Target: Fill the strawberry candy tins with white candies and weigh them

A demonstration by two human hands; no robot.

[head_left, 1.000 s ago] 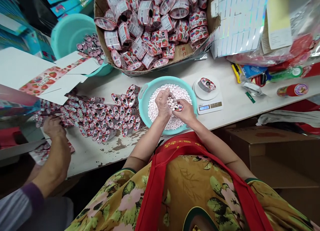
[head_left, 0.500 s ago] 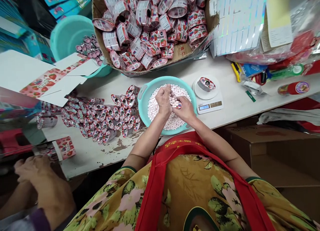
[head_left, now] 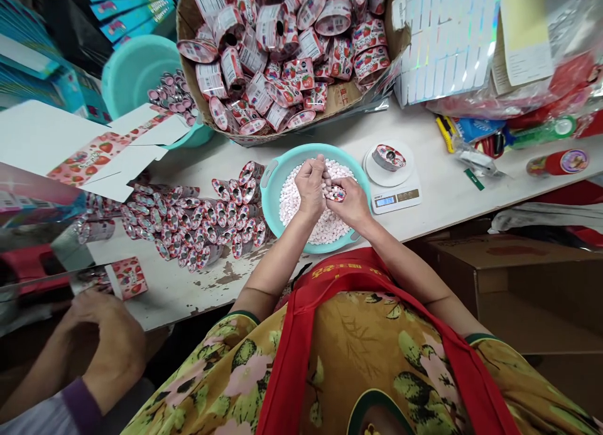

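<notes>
A turquoise basin (head_left: 270,199) of small pale pink-white candies (head_left: 289,199) stands on the table before me, and both my hands are over it. My right hand (head_left: 352,204) is wrapped round a small strawberry-printed candy container (head_left: 336,195), held tilted with its patterned face showing. Against its opening, my left hand (head_left: 311,187) is closed, with candies showing at its fingertips. Just right of the basin a white digital scale (head_left: 402,198) has a lit display. On its round plate sits another candy container (head_left: 389,157).
Many open printed containers (head_left: 202,221) stand left of the basin. Behind is a cardboard box (head_left: 346,96) of containers; a second turquoise basin (head_left: 127,64) holds small pink-and-silver pieces. A co-worker's hands (head_left: 106,322) are at lower left, near a printed carton (head_left: 128,278). A yellow cutter (head_left: 444,134) lies right.
My hands stay together over the basin, with the left shifted slightly and more of the container's face showing. The co-worker's hands have moved right, nearer the printed carton.
</notes>
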